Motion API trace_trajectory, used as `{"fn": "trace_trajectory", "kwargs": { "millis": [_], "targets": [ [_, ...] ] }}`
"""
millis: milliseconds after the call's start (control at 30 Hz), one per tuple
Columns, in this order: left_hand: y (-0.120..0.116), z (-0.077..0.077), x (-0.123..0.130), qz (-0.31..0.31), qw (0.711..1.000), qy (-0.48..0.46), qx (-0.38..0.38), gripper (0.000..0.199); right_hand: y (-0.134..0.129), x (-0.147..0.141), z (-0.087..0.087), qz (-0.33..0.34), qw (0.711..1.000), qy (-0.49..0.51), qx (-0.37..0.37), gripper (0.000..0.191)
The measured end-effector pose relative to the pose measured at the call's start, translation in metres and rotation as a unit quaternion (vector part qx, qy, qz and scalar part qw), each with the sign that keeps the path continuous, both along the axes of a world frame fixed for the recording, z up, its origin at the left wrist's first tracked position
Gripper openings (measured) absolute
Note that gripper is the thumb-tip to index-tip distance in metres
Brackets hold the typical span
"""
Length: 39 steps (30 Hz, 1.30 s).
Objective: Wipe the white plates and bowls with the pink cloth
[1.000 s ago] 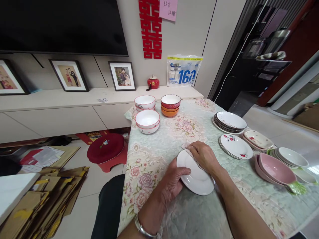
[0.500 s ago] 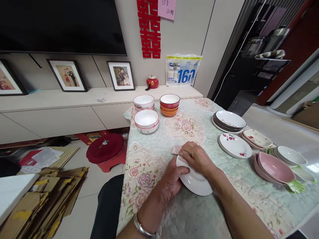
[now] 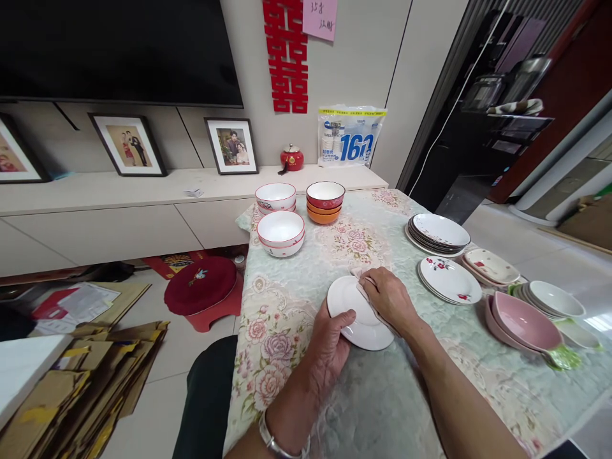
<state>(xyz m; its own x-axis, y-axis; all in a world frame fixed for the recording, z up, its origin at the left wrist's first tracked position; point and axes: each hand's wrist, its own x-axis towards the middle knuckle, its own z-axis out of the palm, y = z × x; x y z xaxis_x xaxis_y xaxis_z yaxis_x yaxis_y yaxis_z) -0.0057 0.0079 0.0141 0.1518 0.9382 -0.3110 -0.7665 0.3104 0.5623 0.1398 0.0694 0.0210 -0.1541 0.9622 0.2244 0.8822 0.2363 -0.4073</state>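
left hand (image 3: 329, 344) — grips plate (image 3: 362, 324); right hand (image 3: 391, 297) — cloth (image 3: 357, 272) against it

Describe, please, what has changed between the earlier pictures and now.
Since the previous picture, the right hand slid its cloth rightward, uncovering more of the white plate, which shifted slightly forward and left with the left hand. Both hands kept their holds; the stacked bowls stayed put.

Along a light grey wall (image 3: 356, 57) runs a long, pale cabinet (image 3: 105, 236). Above the cabinet is a black television screen (image 3: 115, 51); in front of the cabinet are a red stool (image 3: 201, 287), a cloth-covered table (image 3: 280, 319) and pale floor tiles (image 3: 157, 395).
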Motion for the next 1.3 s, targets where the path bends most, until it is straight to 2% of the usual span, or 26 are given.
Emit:
{"fn": "trace_trajectory", "kwargs": {
  "millis": [133,267,467,533,700,800,900,1067,1133,1200,1300],
  "targets": [
    [0.0,0.001,0.0,-0.007,1.0,0.004,-0.025,0.077,0.001,-0.002,-0.001,0.034,0.999,0.009,0.019,0.021],
    [0.0,0.003,0.0,-0.027,0.999,0.019,-0.024,0.07,-0.003,-0.009,0.006,0.136,0.989,0.039,0.04,0.018],
    [0.0,0.005,0.002,-0.04,0.999,0.023,-0.017,0.061,-0.013,-0.02,0.016,0.277,0.958,0.066,0.033,0.022],
    [0.0,0.004,0.002,-0.04,0.999,0.026,-0.017,0.057,-0.012,-0.019,0.015,0.266,0.961,0.075,0.028,0.021],
    [0.0,0.003,0.0,-0.055,0.998,0.026,-0.015,0.058,0.0,-0.005,0.003,0.084,0.994,0.064,-0.002,0.018],
    [-0.001,0.003,-0.002,-0.056,0.998,0.025,-0.017,0.059,0.003,0.001,0.0,0.033,0.998,0.056,-0.017,0.019],
    [-0.001,0.004,-0.002,-0.054,0.998,0.02,-0.016,0.058,0.0,-0.003,0.002,0.075,0.995,0.063,0.008,0.015],
    [0.0,0.003,0.001,-0.049,0.999,0.015,0.002,0.057,-0.012,-0.022,0.01,0.238,0.968,0.077,0.038,0.013],
    [0.0,0.003,0.001,-0.048,0.999,0.015,0.009,0.057,-0.014,-0.026,0.012,0.271,0.959,0.073,0.033,0.015],
    [0.0,0.003,0.002,-0.051,0.999,0.016,0.005,0.058,-0.013,-0.026,0.011,0.246,0.967,0.067,0.03,0.016],
    [-0.001,0.003,0.0,-0.065,0.998,0.016,-0.005,0.058,-0.007,-0.017,0.007,0.144,0.988,0.049,0.023,0.016]
  ]
}}
